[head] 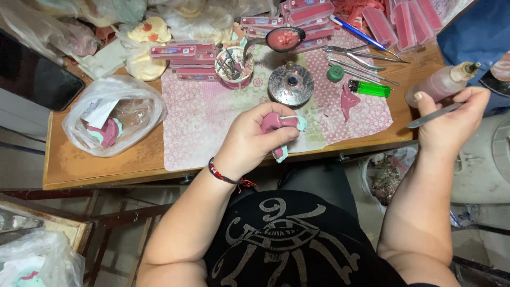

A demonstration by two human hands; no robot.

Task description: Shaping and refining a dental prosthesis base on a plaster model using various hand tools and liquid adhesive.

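Two hands are working above the near edge of a wooden table [79, 165]. The left hand [249, 141] is clamping its fingers shut around a pink wax dental model on a pale green base [281, 125], which it is holding just over the table edge, raised and turned toward the camera, seemingly so the pink surface is facing the worker. The right hand [451, 122] is pinching a slim flat-bladed metal carving tool [433, 115] between thumb and fingers, the blade pointing left toward the model but well apart from it; it is hovering beside a cloudy plastic squeeze bottle with a nozzle [443, 82], apparently touching it.

A pink and white patterned cloth [202, 122] is covering the middle of the table. On it a round metal spirit burner [291, 85] is standing within reach of both hands, with a green lighter [369, 89] and a loose pink wax piece [348, 101] near it. A metal ladle [284, 38] is holding melted pink wax. A small round cup [234, 68] is holding several metal instruments upright. A clear plastic bag [114, 114] at the left is containing further pink and green models and a paper slip. Flat pink boxes [183, 51] are lying stacked at the back.
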